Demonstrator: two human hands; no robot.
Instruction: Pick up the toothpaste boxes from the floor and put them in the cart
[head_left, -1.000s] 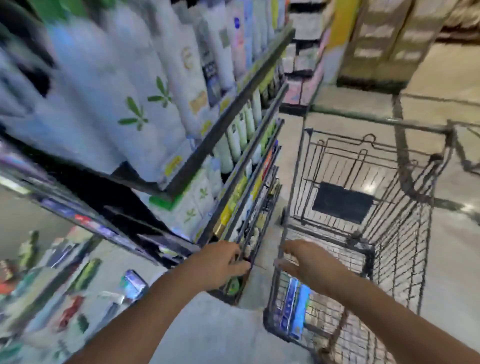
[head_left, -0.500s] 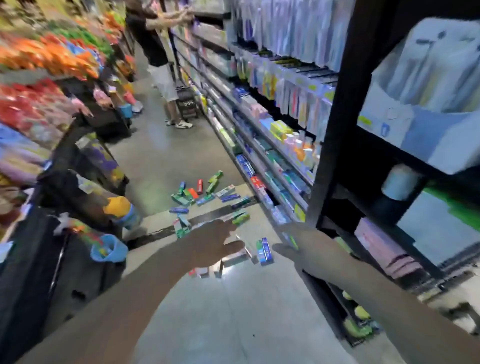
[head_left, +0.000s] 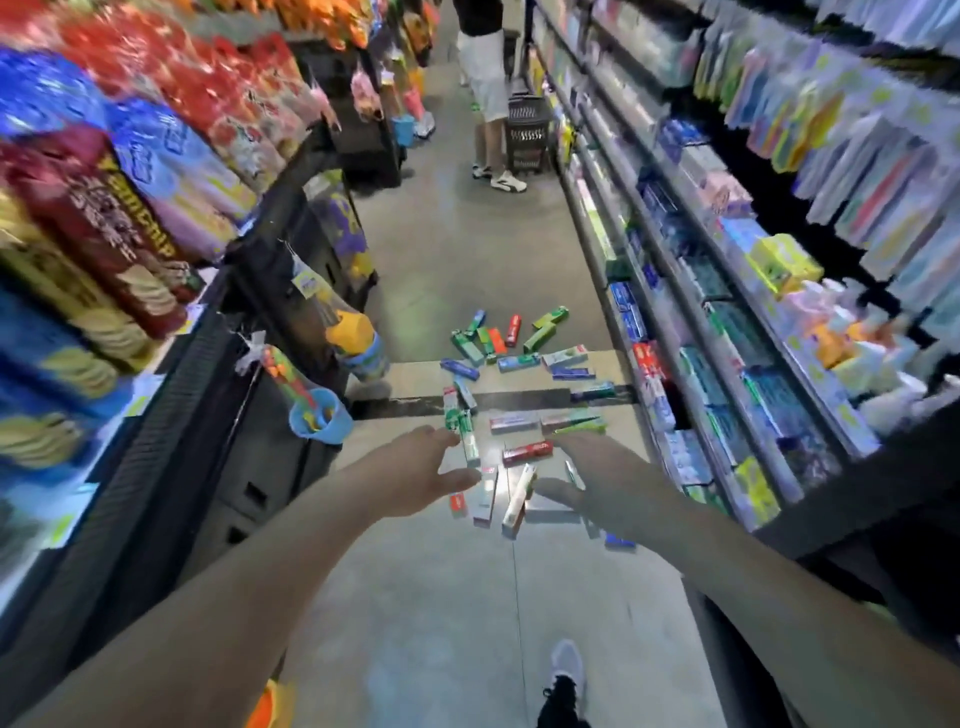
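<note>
The head view looks down a shop aisle, and it is the only view there is. Both arms reach forward over the grey floor. The left hand is spread, its fingers relaxed and holding nothing, with its fingertips close to a green and white box in the nearest cluster. The right hand is also spread and empty, palm down, hovering over the same cluster; whether either hand touches a box cannot be told from this angle. The toothpaste boxes lie scattered across the floor ahead, from just under the hands to a further group beyond a dark strip in the floor. Among the nearest are a red box between the two hands and a long white box lying lengthwise towards the camera. The cart is not in view, so how many boxes it already holds cannot be told. Judging by the many boxes on the floor, most of the task is left, and the step in hand seems to be reaching for the next pick-up. Stocked shelves run along the right, snack bags fill the left, and another person stands further down beside a basket.
</note>
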